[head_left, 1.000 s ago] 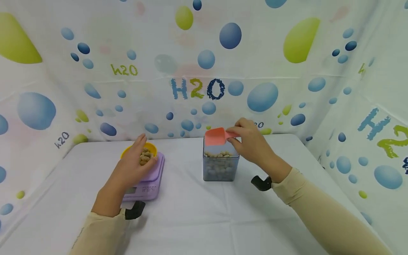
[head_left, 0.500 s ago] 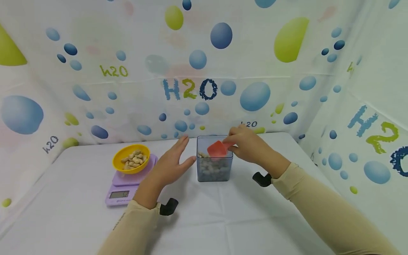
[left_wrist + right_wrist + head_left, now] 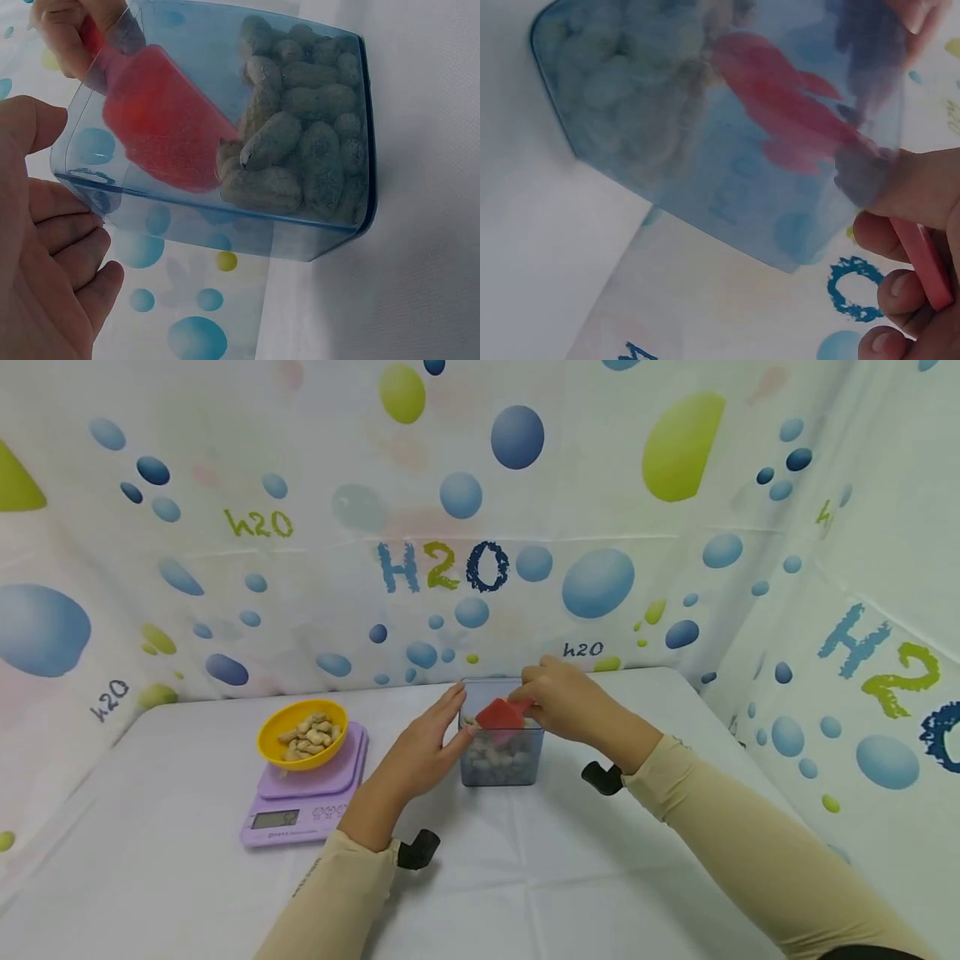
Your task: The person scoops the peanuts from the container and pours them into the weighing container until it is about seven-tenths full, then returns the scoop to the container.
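Observation:
My right hand (image 3: 566,702) grips the handle of a red scoop (image 3: 501,714), whose blade dips inside a clear bluish plastic container (image 3: 501,760). Unshelled peanuts (image 3: 292,127) fill the lower part of that container; in the left wrist view the scoop's blade (image 3: 165,120) meets their top layer. At the container's left side is my left hand (image 3: 420,747), fingers extended, fingertips right at the wall near the rim. Through the wall in the right wrist view, the scoop (image 3: 787,112) shows blurred, with the right thumb and fingers around its handle (image 3: 922,262).
Left on the table, a purple kitchen scale (image 3: 348,777) bears a yellow bowl (image 3: 270,747) with peanuts in it. Its display is lit with small digits. A white cloth covers the table (image 3: 600,877), and a patterned curtain (image 3: 322,602) hangs behind.
My left hand has moved right, from beside the yellow bowl to the container. The right hand has lowered the scoop from above the container down into it.

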Motion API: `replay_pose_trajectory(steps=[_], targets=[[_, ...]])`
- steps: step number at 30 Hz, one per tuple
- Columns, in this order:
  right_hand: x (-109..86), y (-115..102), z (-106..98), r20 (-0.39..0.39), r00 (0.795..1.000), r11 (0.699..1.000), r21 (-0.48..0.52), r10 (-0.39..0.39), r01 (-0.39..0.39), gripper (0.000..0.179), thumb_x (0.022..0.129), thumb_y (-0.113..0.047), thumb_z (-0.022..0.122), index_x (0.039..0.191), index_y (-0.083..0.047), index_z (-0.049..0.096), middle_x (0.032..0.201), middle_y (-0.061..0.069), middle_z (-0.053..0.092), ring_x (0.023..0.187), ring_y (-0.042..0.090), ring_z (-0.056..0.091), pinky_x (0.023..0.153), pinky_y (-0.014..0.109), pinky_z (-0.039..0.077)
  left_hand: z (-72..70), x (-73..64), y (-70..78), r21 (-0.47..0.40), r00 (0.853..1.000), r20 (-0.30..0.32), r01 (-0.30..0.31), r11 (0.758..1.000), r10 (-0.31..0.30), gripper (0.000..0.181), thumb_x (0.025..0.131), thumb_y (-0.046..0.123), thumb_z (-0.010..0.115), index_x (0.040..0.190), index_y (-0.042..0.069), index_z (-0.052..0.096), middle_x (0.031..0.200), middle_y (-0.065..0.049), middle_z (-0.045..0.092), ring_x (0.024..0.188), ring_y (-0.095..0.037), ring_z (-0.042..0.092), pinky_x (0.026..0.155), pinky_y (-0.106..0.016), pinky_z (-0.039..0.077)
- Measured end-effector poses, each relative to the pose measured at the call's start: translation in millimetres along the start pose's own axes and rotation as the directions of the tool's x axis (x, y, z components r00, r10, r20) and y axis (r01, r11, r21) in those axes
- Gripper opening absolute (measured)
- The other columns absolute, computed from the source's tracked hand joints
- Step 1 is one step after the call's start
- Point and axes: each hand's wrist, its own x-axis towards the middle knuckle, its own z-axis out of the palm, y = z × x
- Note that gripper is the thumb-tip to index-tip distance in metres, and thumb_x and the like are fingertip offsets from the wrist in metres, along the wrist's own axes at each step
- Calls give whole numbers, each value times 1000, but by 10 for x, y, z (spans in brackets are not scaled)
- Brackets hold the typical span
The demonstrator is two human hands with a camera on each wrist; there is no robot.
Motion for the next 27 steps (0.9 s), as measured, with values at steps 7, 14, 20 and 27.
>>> replay_pose_trajectory(steps=[7,14,20,27], targets=[[40,-1,100,31,999,998,49,-36,34,26,81,-3,79,104,-13,79,84,1,66,76,17,51,67,24,47,-1,18,-23,7,999,-10,31,1000,-31,70,100,51,48,157,19,25,164,4,20,150,-22,25,118,-51,28],[78,71,-39,214,977,985,172,-11,-26,23,83,-8,78,104,-15,79,79,-5,61,79,14,52,69,24,49,-10,12,-12,30,1000,3,26,999,-26,72,100,55,44,157,18,25,165,4,20,150,-22,25,118,-50,29],[97,110,11,225,974,976,204,33,-80,22,84,-12,77,106,-12,78,87,-1,68,81,14,59,72,27,53,-13,8,8,50,999,15,45,998,-46,71,100,54,44,157,18,24,165,5,18,150,-22,24,119,-49,28],[116,130,-28,241,970,971,229,6,-63,23,85,-13,77,108,-12,78,86,-2,67,81,13,61,73,27,54,-19,11,14,61,999,18,44,997,-45,72,100,56,44,158,19,23,165,5,18,150,-23,25,118,-51,29]])
